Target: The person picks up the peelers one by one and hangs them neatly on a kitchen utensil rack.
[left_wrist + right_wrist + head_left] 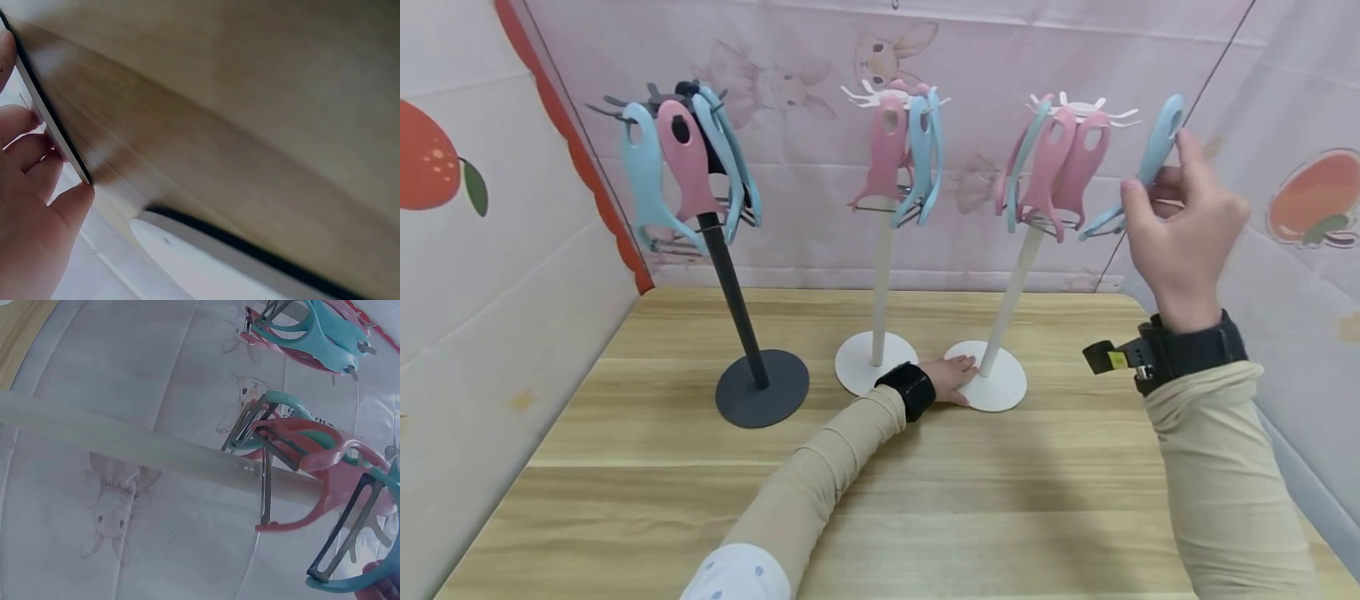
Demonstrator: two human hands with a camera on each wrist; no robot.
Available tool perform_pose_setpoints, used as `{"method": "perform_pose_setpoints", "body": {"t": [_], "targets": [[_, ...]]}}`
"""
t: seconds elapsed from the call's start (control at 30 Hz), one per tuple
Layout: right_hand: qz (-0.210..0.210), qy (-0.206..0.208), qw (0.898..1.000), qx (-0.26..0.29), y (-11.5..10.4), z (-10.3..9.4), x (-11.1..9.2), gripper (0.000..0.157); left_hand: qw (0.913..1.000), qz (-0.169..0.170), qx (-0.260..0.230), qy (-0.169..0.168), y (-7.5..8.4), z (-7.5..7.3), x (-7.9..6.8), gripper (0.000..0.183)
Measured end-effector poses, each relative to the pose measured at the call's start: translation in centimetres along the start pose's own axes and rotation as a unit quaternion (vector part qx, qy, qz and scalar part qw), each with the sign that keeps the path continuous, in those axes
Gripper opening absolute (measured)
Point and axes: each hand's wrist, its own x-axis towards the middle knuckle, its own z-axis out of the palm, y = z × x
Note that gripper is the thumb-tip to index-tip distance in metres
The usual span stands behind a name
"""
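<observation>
In the head view my right hand (1187, 221) pinches a blue Y-shaped peeler (1161, 137) by its handle, blade end down, just right of the right white stand (1017, 279). That stand leans and carries a blue peeler and several pink peelers (1051, 167) on its hooks. My left hand (951, 379) rests with extended fingers on the stand's round base (1006, 387). The left wrist view shows those fingers (47, 172) along the edge of the white disc. In the right wrist view the held peeler (331, 586) is at the lower right, partly cut off.
A second white stand (880, 292) with pink and blue peelers stands in the middle. At the left is a dark grey stand (730, 292) with blue, pink and black peelers. All three stand on a wooden table (925, 500) before a printed cloth wall (775, 167).
</observation>
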Motion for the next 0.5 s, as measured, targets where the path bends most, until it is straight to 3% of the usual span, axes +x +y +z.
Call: {"method": "perform_pose_setpoints", "body": {"t": [0.1,0.3,0.5], "targets": [[0.021,-0.017,1.000,-0.007,0.1,0.6,0.6,0.037,1.0000,-0.003,-0.008,-0.002,0.2,-0.2,-0.1,0.067],[0.024,-0.090,0.995,-0.027,0.5,1.4,0.5,0.038,1.0000,-0.003,0.003,0.000,-0.1,0.1,0.4,0.070],[0.026,-0.079,0.996,-0.046,1.0,1.3,-0.9,0.047,0.9996,-0.020,-0.009,-0.018,-1.1,1.0,2.1,0.073]]}}
